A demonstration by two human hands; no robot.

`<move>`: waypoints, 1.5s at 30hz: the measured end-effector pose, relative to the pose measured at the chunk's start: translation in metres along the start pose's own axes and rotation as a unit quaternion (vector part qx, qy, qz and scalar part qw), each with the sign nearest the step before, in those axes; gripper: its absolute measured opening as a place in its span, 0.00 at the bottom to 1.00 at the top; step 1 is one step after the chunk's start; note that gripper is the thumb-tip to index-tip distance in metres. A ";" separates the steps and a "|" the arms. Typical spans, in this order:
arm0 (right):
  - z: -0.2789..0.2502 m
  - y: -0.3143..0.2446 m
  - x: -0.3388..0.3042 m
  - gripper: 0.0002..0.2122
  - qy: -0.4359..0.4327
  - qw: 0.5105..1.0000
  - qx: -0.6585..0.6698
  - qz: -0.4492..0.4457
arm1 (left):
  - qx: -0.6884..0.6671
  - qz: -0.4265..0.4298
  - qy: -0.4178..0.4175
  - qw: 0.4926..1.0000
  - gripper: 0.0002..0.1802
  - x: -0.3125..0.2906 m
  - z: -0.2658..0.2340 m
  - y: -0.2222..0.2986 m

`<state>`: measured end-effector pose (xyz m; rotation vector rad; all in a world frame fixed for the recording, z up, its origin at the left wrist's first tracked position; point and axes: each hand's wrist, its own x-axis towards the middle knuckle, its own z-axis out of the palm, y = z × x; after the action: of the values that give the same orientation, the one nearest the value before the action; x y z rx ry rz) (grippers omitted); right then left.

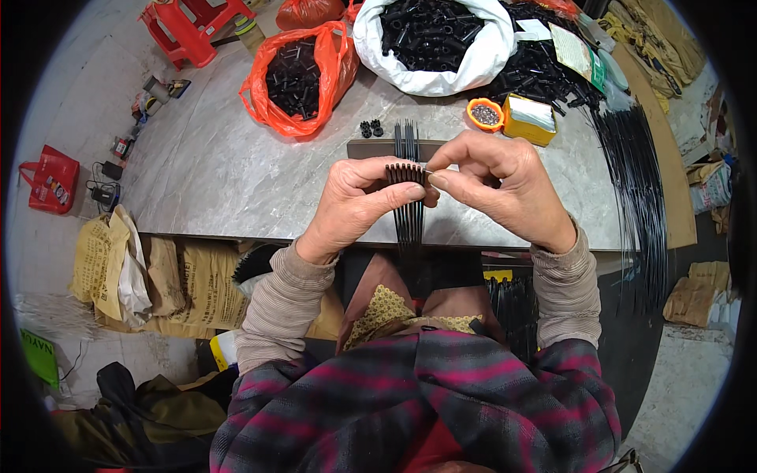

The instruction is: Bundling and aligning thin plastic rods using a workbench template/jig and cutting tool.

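My left hand [367, 193] is closed round a flat row of thin black rods [408, 218], its thumb lying across them. The rods' near ends hang past the table's front edge, and further thin tips [406, 135] show beyond my fingers. At the right end of the row, my right hand [505, 180] pinches with thumb and forefinger. Something small and thin shows at that pinch, too small to name. Behind both hands a dark flat bar [369, 150] lies on the grey table [197, 173]. A few small black parts [371, 128] sit just beyond the bar.
A red bag [337, 69] and a white sack [493, 59], both with black parts, stand at the back. Nearer are an orange dish [485, 115] of small metal pieces and a yellow box [529, 120]. Long black rods [635, 173] overhang the right edge.
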<state>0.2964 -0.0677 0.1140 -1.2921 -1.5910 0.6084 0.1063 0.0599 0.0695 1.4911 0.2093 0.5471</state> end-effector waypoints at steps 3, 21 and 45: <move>-0.002 0.004 0.002 0.09 -0.007 1.000 0.013 -0.004 | -0.001 0.002 -0.007 1.000 0.08 0.000 -0.002 -0.002; -0.002 0.017 0.014 0.11 -0.064 0.991 0.113 0.009 | -0.017 0.006 -0.015 1.000 0.08 0.002 -0.004 -0.002; -0.008 0.020 0.029 0.11 -0.118 0.978 0.174 -0.001 | 0.012 0.015 -0.052 0.998 0.11 0.005 -0.011 -0.006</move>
<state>0.3131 -0.0360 0.1111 -0.9839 -1.5864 1.0219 0.1069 0.0721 0.0632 1.5445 0.1130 0.4923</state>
